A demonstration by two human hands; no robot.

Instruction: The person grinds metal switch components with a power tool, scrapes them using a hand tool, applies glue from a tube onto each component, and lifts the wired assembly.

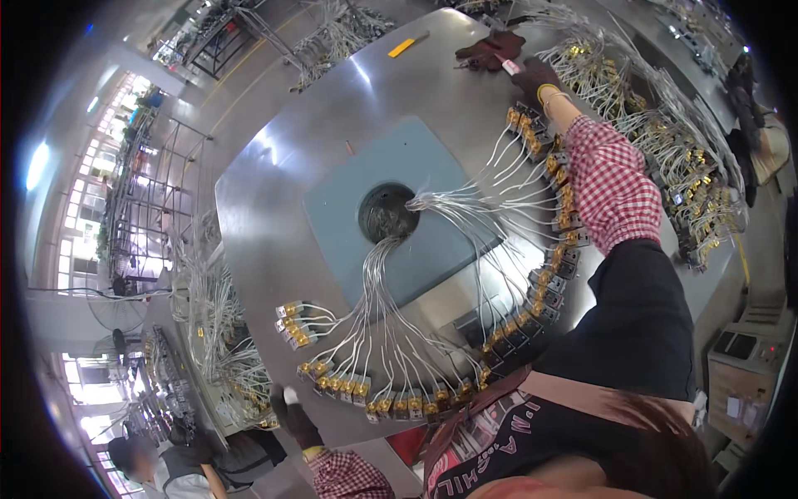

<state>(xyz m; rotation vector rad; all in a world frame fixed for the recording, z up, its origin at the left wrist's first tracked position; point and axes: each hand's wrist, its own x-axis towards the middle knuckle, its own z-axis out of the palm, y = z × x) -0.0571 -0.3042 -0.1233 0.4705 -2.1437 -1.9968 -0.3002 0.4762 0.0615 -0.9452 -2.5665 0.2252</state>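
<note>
My right hand (534, 78), in a dark glove with a pale fingertip, reaches to the far edge of the metal table. Its fingertips meet a crumpled dark brown cloth (490, 51); whether they grip it cannot be made out. My left hand (298, 422), also dark-gloved with a white fingertip, is at the near left table edge beside a row of connectors (345, 386). Its fingers are partly stretched and hold nothing visible. White wires (378, 283) fan out from a round hole (388, 218) to small yellow-and-grey connectors (540, 287) along the near and right edges.
A blue-grey square panel (332, 208) surrounds the hole in the table (274, 224). An orange-handled tool (401, 48) lies at the far edge. Wire bundles (665, 141) crowd the right, others (220, 333) the left. Another person (179, 461) is at lower left.
</note>
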